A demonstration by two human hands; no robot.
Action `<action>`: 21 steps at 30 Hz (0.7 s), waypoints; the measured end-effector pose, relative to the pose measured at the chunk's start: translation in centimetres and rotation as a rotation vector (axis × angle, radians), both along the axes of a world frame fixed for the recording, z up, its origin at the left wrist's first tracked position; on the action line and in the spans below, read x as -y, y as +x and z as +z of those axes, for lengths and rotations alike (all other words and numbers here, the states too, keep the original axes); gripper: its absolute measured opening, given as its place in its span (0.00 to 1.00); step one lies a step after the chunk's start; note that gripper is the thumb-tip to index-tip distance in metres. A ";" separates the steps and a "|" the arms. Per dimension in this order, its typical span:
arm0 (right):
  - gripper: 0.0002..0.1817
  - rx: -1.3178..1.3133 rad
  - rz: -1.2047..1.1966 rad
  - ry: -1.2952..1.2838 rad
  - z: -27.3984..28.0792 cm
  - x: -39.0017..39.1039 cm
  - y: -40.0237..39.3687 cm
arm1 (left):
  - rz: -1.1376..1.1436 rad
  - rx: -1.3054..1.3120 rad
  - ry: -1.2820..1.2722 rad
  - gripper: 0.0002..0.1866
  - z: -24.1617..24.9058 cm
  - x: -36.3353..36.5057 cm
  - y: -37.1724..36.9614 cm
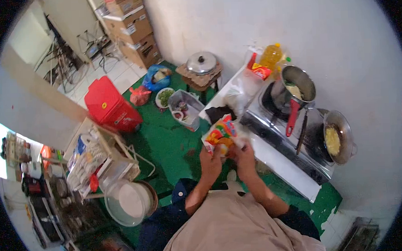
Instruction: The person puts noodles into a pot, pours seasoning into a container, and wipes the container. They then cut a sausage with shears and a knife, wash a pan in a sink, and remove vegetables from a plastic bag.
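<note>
Between my two hands is a colourful plastic food packet, red, yellow, green and white; its print is too small to read. My left hand grips its lower left edge. On its right edge my right hand is closed. To the right stands a two-burner gas stove on a low white table. A pot with a red handle is on the farther burner, with pale food inside. Yellow food lies in a wok on the nearer burner, and a dark utensil rests between them.
An oil bottle stands behind the pot. Ahead on the green floor are a grey plastic container, a plate of chopped greens, and a lidded pan on a stool. A red bin and a clear tub stand left.
</note>
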State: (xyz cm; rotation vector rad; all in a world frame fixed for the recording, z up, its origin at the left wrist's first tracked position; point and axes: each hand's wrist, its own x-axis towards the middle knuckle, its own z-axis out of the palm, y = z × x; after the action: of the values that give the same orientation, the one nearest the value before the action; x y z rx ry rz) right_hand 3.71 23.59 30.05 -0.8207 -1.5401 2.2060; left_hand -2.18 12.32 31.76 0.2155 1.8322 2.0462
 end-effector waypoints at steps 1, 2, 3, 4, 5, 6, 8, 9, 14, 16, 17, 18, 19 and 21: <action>0.16 0.019 0.086 -0.224 -0.1 1.9 -0.5 | 0.013 -0.260 -0.145 0.24 -1.2 2.2 -0.8; 0.17 0.042 0.166 -0.449 -0.2 3.7 -1.1 | 0.019 -0.516 -0.296 0.26 -2.5 4.5 -1.5; 0.19 0.072 0.238 -0.679 -0.3 5.1 -1.3 | 0.015 -0.767 -0.454 0.27 -4.3 6.4 -1.8; 0.22 0.076 0.360 -0.736 -2.1 5.8 -1.7 | -0.026 -0.654 -0.498 0.32 -7.4 8.2 -1.4; 0.22 0.132 0.383 -0.663 -2.7 7.0 -1.8 | -0.062 -0.651 -0.563 0.32 -7.7 9.9 -0.7; 0.21 0.183 0.400 -0.587 -3.1 8.2 -2.1 | -0.103 -0.652 -0.624 0.32 -7.9 11.3 -0.3; 0.19 0.312 0.405 -0.384 -4.2 10.1 -2.6 | -0.181 -0.604 -0.678 0.30 -10.0 13.1 0.3; 0.18 0.280 0.399 -0.388 -5.2 10.5 -2.6 | -0.193 -0.570 -0.647 0.30 -10.4 13.6 0.9; 0.13 0.164 0.273 -0.183 -11.5 8.7 -1.9 | -0.168 -0.256 -0.247 0.32 -10.2 12.9 3.1; 0.11 0.196 0.110 -0.141 -11.1 7.3 -0.5 | -0.109 0.038 0.038 0.35 -10.6 11.3 3.8; 0.11 0.196 0.082 0.001 -11.3 6.2 0.6 | -0.149 0.214 0.079 0.34 -10.9 10.3 4.2; 0.11 0.197 0.044 0.138 -11.9 5.1 1.8 | -0.198 0.388 0.108 0.33 -10.6 9.2 4.4; 0.10 0.203 -0.006 0.270 -12.3 4.1 2.9 | -0.255 0.562 0.121 0.33 -10.3 7.9 4.4; 0.10 0.180 -0.079 0.658 -11.8 2.8 5.7 | -0.391 0.621 0.042 0.26 -10.9 5.2 5.6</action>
State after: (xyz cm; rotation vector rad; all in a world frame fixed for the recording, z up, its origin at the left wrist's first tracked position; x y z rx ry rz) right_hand 9.39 20.80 18.24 -0.8462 -2.0956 1.4388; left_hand 3.44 7.12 20.90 -0.0507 1.2520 1.6344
